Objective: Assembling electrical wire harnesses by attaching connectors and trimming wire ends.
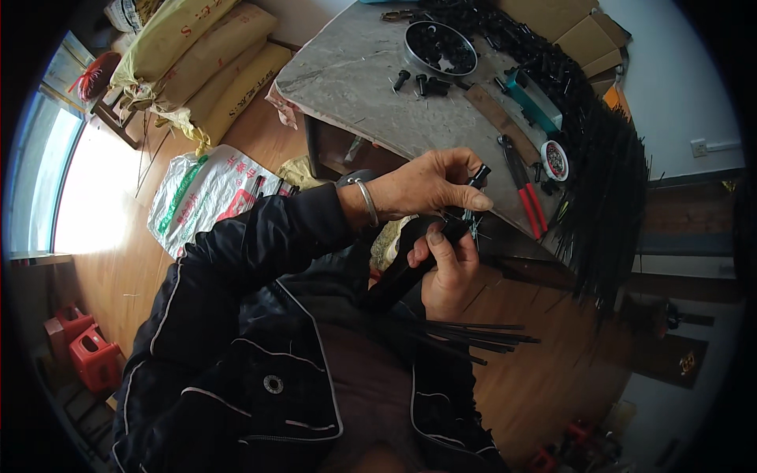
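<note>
My left hand, with a silver bangle at its wrist, pinches a small black cylindrical piece between thumb and fingers. Just below it, my right hand is closed around a dark tube-like thing with a black end by the thumb. Fine wire-like strands stick out between the two hands; what they belong to is hard to make out. Several thin black rods lie across my lap, under the right hand.
A grey stone-topped table bears a round bowl of black parts, red-handled pliers, a teal box, a small cup and a heap of black rods. Stacked sacks and red stools stand left.
</note>
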Available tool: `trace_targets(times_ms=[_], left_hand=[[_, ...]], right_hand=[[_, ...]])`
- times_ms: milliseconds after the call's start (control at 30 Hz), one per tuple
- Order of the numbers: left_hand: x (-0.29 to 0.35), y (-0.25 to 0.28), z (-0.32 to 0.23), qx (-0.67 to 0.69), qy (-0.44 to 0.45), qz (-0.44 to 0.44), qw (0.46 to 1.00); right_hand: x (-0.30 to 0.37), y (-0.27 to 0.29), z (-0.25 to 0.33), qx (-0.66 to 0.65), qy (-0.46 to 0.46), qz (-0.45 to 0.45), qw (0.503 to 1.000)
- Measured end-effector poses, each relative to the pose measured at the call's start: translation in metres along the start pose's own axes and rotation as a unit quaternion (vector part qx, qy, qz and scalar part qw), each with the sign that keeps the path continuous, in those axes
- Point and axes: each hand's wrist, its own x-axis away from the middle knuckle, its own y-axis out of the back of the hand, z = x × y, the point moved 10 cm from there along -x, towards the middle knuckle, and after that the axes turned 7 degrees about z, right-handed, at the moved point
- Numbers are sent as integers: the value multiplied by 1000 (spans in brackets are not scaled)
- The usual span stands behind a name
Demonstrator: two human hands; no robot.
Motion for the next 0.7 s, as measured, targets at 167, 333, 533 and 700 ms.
trace_targets(times_ms=[167, 333, 533, 700], left_hand=[[-3, 0, -2, -10, -21, -27, 999], [-5, 5, 2, -53, -28, -45, 997], [-5, 2, 2, -61, -6, -52, 997], [1, 2, -13, -206, -33, -89, 974]], right_hand=[[-1, 2, 0, 6, 3, 1, 1000], [-1, 1, 0, 11, 0, -3, 1000], [0, 2, 2, 11, 6, -8, 1000], [-1, 4, 1, 26, 19, -14, 999]])
